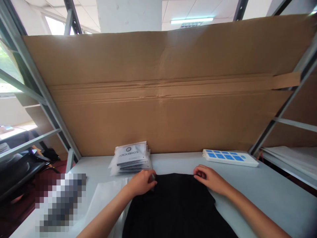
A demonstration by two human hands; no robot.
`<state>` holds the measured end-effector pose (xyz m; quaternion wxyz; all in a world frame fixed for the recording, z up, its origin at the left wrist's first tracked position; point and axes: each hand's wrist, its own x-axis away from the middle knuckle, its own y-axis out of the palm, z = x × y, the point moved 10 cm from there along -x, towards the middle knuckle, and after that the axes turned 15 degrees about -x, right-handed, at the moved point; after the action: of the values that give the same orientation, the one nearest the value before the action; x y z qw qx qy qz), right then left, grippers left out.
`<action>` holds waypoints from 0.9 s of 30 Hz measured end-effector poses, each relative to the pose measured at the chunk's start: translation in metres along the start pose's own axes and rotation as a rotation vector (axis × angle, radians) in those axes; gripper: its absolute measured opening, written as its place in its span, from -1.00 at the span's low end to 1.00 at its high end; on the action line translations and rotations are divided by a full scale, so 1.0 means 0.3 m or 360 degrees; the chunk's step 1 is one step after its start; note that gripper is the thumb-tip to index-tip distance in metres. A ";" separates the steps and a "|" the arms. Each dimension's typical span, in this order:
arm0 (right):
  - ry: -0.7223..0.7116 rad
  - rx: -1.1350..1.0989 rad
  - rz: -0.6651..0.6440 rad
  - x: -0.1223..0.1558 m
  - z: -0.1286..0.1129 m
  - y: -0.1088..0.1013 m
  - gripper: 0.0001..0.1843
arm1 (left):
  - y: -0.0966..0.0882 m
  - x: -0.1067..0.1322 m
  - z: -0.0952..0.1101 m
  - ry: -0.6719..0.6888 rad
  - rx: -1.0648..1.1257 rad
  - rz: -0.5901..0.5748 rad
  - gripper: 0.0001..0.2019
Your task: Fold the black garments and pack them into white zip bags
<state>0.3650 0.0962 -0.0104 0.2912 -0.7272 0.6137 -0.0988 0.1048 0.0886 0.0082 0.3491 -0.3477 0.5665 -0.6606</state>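
A black garment [175,205] lies spread on the light table in front of me; its near part runs out of the bottom of the view. My left hand [143,181] pinches its far left corner, fingers closed. At the far right corner my right hand [206,178] grips the edge between thumb and curled fingers. The far edge runs nearly straight between both hands. Just beyond my left hand sits a stack of flat packets [132,158] in clear bags, the top one printed ROCKBROS. Clear plastic bags [105,195] lie partly under my left forearm.
A white power strip [230,158] with blue sockets lies at the back right. Behind the table [269,195] stands a tall cardboard panel [158,122] between metal frame posts [53,109]. A blurred-out object [63,201] is on the left side.
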 end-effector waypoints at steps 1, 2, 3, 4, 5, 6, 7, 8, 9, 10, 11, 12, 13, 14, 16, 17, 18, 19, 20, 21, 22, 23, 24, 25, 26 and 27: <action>-0.0004 -0.0003 0.0016 0.002 0.009 0.000 -0.85 | -0.002 0.005 -0.005 0.0024 0.0002 -0.0009 -0.74; -0.0007 -0.0008 0.0031 0.004 0.017 0.000 -0.83 | -0.006 0.014 -0.012 0.0045 0.0003 -0.0012 -0.74; -0.0010 -0.0015 0.0042 0.006 0.025 0.000 -0.81 | -0.013 0.026 -0.020 0.0063 0.0003 -0.0009 -0.74; -0.0013 -0.0024 0.0052 0.007 0.031 0.000 -0.79 | -0.021 0.042 -0.031 0.0076 0.0000 0.0003 -0.74; -0.0016 -0.0034 0.0060 0.007 0.036 0.000 -0.77 | -0.031 0.061 -0.043 0.0087 -0.0005 0.0021 -0.74; -0.0018 -0.0045 0.0066 0.007 0.041 0.001 -0.76 | -0.040 0.083 -0.054 0.0097 -0.0011 0.0040 -0.75; -0.0021 -0.0056 0.0071 0.007 0.044 0.001 -0.75 | -0.048 0.107 -0.066 0.0109 -0.0020 0.0058 -0.77; -0.0023 -0.0066 0.0076 0.007 0.047 0.001 -0.74 | -0.054 0.130 -0.077 0.0121 -0.0033 0.0074 -0.80; -0.0025 -0.0076 0.0079 0.007 0.049 0.002 -0.73 | -0.058 0.151 -0.087 0.0135 -0.0049 0.0090 -0.82; -0.0027 -0.0086 0.0081 0.008 0.051 0.003 -0.72 | -0.061 0.171 -0.096 0.0148 -0.0069 0.0106 -0.84; -0.0028 -0.0095 0.0084 0.008 0.052 0.003 -0.72 | -0.061 0.187 -0.105 0.0160 -0.0090 0.0122 -0.84; -0.0029 -0.0103 0.0088 0.009 0.052 0.004 -0.71 | -0.060 0.200 -0.113 0.0170 -0.0108 0.0136 -0.82; -0.0028 -0.0109 0.0093 0.009 0.052 0.004 -0.70 | -0.058 0.210 -0.119 0.0184 -0.0127 0.0153 -0.78; -0.0027 -0.0113 0.0098 0.010 0.052 0.003 -0.69 | -0.057 0.216 -0.123 0.0203 -0.0148 0.0177 -0.75; -0.0023 -0.0114 0.0107 0.011 0.049 0.002 -0.68 | -0.055 0.224 -0.125 0.0249 -0.0196 0.0235 -0.73; -0.0021 -0.0113 0.0107 0.012 0.046 0.002 -0.67 | -0.056 0.226 -0.124 0.0266 -0.0222 0.0269 -0.74; -0.0020 -0.0111 0.0106 0.012 0.043 0.001 -0.66 | -0.056 0.228 -0.125 0.0276 -0.0244 0.0302 -0.75; -0.0018 -0.0108 0.0102 0.012 0.040 0.001 -0.64 | -0.058 0.228 -0.126 0.0280 -0.0255 0.0330 -0.76; -0.0016 -0.0107 0.0097 0.012 0.038 0.002 -0.63 | -0.058 0.228 -0.127 0.0277 -0.0252 0.0348 -0.77; -0.0014 -0.0106 0.0091 0.012 0.035 0.002 -0.62 | -0.059 0.228 -0.129 0.0274 -0.0238 0.0360 -0.76; -0.0013 -0.0107 0.0084 0.012 0.033 0.002 -0.61 | -0.059 0.229 -0.130 0.0272 -0.0216 0.0368 -0.76; -0.0014 -0.0109 0.0076 0.013 0.032 0.003 -0.61 | -0.060 0.229 -0.131 0.0273 -0.0189 0.0370 -0.75; -0.0015 -0.0111 0.0069 0.013 0.031 0.003 -0.62 | -0.059 0.229 -0.132 0.0276 -0.0161 0.0368 -0.74; -0.0016 -0.0114 0.0061 0.014 0.030 0.003 -0.63 | -0.060 0.229 -0.133 0.0276 -0.0137 0.0369 -0.74; -0.0017 -0.0118 0.0054 0.015 0.030 0.003 -0.65 | -0.061 0.228 -0.135 0.0275 -0.0118 0.0373 -0.73; -0.0016 -0.0122 0.0049 0.016 0.031 0.001 -0.66 | -0.063 0.228 -0.137 0.0271 -0.0103 0.0378 -0.73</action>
<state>0.3704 0.0944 -0.0192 0.2677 -0.7288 0.6266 -0.0671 0.0332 0.0530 0.0265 0.3641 -0.2321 0.6521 -0.6232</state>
